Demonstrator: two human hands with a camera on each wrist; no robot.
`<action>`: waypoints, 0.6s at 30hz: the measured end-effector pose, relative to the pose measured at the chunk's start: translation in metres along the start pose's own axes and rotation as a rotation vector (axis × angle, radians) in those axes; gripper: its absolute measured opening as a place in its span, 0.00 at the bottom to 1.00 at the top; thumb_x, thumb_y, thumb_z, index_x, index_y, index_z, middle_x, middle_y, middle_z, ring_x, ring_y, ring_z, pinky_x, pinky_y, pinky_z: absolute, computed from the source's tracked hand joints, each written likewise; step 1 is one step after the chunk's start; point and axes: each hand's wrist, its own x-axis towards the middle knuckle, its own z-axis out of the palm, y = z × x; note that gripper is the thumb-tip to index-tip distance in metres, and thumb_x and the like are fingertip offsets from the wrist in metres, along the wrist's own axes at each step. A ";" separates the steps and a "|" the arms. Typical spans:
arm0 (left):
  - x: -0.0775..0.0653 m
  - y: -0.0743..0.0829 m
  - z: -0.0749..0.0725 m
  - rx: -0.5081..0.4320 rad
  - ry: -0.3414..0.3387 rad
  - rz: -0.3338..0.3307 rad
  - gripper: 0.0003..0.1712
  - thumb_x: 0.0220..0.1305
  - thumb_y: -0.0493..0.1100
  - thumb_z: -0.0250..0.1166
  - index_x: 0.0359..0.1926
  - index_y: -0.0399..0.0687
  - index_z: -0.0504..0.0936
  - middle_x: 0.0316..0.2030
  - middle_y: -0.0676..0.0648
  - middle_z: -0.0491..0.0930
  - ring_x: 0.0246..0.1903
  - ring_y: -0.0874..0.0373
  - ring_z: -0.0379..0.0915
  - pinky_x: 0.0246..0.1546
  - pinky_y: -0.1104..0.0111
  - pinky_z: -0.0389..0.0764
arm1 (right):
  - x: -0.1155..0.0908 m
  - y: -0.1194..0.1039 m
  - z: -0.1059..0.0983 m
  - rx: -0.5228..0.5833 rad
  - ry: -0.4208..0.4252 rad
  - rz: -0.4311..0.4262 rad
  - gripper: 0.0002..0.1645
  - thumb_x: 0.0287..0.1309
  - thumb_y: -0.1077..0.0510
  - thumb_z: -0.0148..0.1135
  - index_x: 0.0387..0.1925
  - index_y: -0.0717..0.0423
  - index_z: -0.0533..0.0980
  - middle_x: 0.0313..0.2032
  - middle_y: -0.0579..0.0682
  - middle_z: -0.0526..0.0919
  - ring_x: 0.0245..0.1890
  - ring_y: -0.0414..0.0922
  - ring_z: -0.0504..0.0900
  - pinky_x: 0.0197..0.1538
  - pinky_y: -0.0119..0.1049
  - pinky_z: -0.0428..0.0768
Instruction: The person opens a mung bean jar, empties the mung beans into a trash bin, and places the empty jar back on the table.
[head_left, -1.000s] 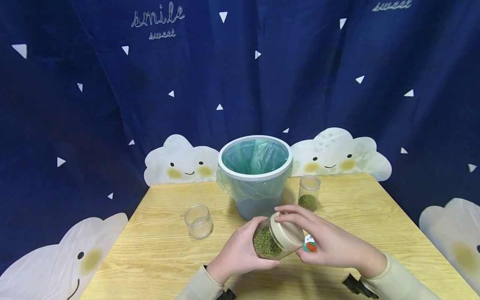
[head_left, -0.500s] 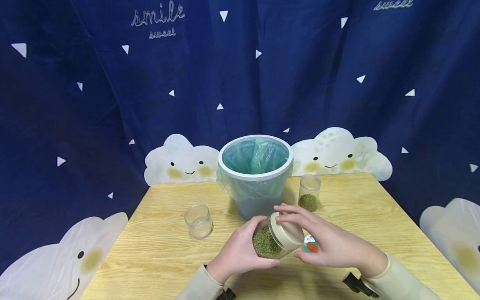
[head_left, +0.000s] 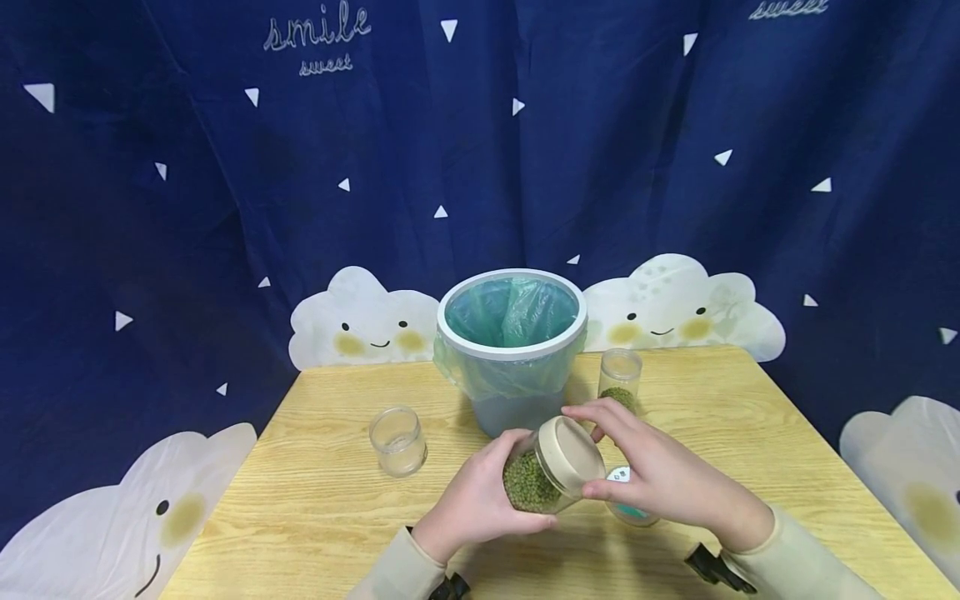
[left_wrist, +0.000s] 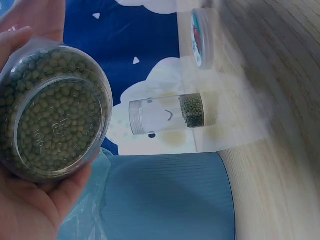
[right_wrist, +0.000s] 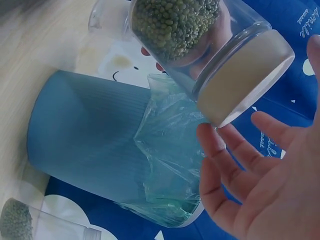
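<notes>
My left hand (head_left: pixel 476 510) grips a clear jar (head_left: pixel 527 486) of small green beans, tilted above the table with its cream lid (head_left: pixel 576 452) toward the right. In the left wrist view, the jar's base (left_wrist: pixel 60 125) faces the camera and beans press against it. My right hand (head_left: pixel 663 473) is at the lid, fingers loosely bent. The right wrist view has fingertips (right_wrist: pixel 207 132) right at the lid's edge and the thumb apart from it. Below the right hand, a shallow round tub (head_left: pixel 632 510) with a printed top lies partly hidden.
A blue-grey bin (head_left: pixel 517 412) with a green plastic liner stands at the table's back. Right of it is a narrow clear jar (head_left: pixel 620 375) partly filled with green beans. An open clear jar (head_left: pixel 397 446) stands on the left. A dark blue curtain (head_left: pixel 480 150) hangs behind.
My right hand has loosened from around the lid and shifted back to its edge, exposing more of the lid's top. The left hand and jar have barely moved.
</notes>
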 end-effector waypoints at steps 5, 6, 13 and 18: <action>0.001 -0.001 0.001 -0.004 0.000 0.007 0.54 0.39 0.55 0.87 0.67 0.57 0.69 0.56 0.55 0.81 0.51 0.66 0.78 0.55 0.68 0.81 | 0.001 -0.001 0.002 -0.007 0.003 0.022 0.47 0.54 0.35 0.74 0.72 0.40 0.67 0.57 0.36 0.73 0.48 0.34 0.75 0.40 0.33 0.80; 0.001 -0.001 0.001 -0.003 0.001 0.008 0.54 0.39 0.55 0.87 0.67 0.57 0.69 0.56 0.55 0.81 0.51 0.67 0.78 0.55 0.68 0.81 | 0.001 -0.001 0.002 -0.010 0.006 0.021 0.46 0.54 0.35 0.74 0.71 0.40 0.67 0.57 0.36 0.73 0.47 0.34 0.75 0.40 0.32 0.80; 0.002 0.000 0.000 0.003 -0.003 0.006 0.54 0.39 0.54 0.87 0.67 0.56 0.68 0.56 0.55 0.81 0.51 0.67 0.78 0.55 0.68 0.81 | 0.002 -0.001 0.002 -0.023 0.023 -0.016 0.43 0.56 0.37 0.74 0.70 0.37 0.69 0.59 0.35 0.73 0.50 0.34 0.76 0.47 0.36 0.82; 0.002 0.000 -0.001 0.013 -0.009 -0.003 0.54 0.40 0.56 0.87 0.67 0.56 0.68 0.56 0.55 0.81 0.51 0.66 0.78 0.55 0.67 0.81 | 0.001 0.000 -0.002 -0.034 0.011 -0.071 0.44 0.57 0.43 0.76 0.72 0.37 0.68 0.65 0.35 0.71 0.60 0.38 0.76 0.58 0.42 0.83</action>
